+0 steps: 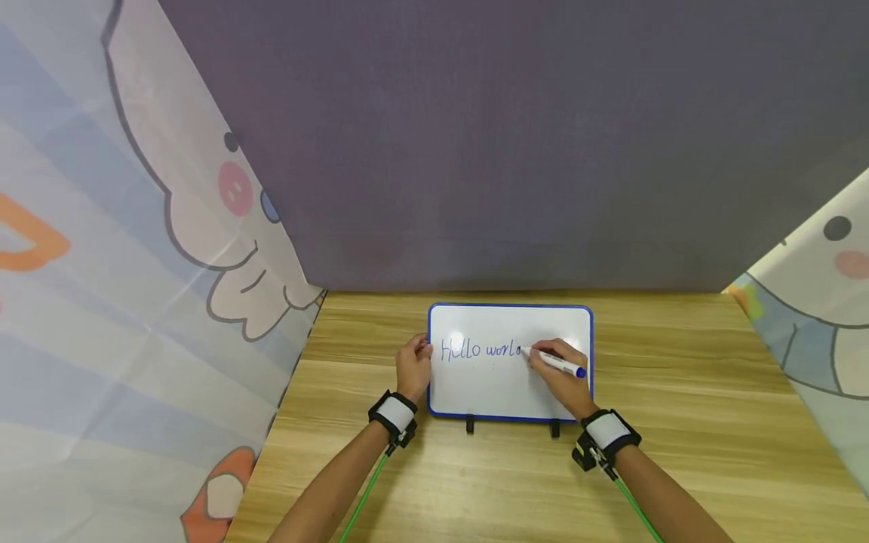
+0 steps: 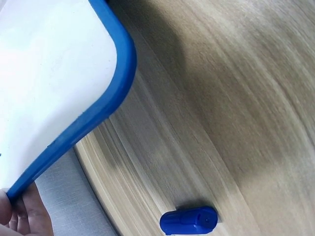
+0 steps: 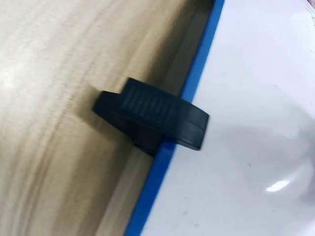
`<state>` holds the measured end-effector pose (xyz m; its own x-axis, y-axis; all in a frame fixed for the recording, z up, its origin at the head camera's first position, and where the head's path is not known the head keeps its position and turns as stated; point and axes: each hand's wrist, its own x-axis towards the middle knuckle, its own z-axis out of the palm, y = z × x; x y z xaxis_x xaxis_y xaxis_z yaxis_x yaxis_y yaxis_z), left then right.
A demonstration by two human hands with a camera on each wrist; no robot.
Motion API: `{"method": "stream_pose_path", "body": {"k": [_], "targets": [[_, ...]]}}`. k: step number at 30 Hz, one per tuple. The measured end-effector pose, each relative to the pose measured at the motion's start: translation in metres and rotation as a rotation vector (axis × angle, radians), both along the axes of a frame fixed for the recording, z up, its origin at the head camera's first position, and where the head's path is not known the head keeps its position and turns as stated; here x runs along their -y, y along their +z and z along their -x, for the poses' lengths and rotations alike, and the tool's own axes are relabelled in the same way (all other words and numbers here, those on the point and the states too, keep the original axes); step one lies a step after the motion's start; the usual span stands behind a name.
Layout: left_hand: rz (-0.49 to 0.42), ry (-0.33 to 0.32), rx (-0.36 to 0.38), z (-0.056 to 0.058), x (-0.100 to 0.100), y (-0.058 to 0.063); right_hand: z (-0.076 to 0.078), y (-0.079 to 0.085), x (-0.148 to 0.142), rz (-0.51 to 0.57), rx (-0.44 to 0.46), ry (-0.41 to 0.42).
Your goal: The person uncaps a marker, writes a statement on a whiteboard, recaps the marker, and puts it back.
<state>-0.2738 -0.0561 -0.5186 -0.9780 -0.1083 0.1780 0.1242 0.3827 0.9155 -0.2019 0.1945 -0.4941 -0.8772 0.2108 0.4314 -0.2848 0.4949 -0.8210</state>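
Note:
A whiteboard with a blue frame bears "Hello worl" and a round stroke in blue handwriting. My right hand pinches a white marker with a blue end, its tip at the last stroke. At the board's left edge my left hand grips the frame. In the left wrist view, the thumb of the left hand lies at the front and the fingers go behind the blue frame. The right hand cannot be made out in the right wrist view.
Two black feet hold the board's lower edge; one black foot shows closely in the right wrist view. A blue marker cap lies on the wooden table. Behind stands a grey panel, with a cartoon-printed cloth at the left.

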Motion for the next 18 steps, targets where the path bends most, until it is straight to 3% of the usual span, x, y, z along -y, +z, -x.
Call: {"method": "stream_pose_path", "body": {"k": [10,18], "targets": [[-0.006,0.001,0.037,-0.001,-0.001,0.0,0.005,0.002,-0.003,0.005,-0.015,-0.024],[0.003,0.003,0.016,0.001,0.0,-0.002,0.011,-0.028,-0.013,0.012,0.025,0.004]]}}
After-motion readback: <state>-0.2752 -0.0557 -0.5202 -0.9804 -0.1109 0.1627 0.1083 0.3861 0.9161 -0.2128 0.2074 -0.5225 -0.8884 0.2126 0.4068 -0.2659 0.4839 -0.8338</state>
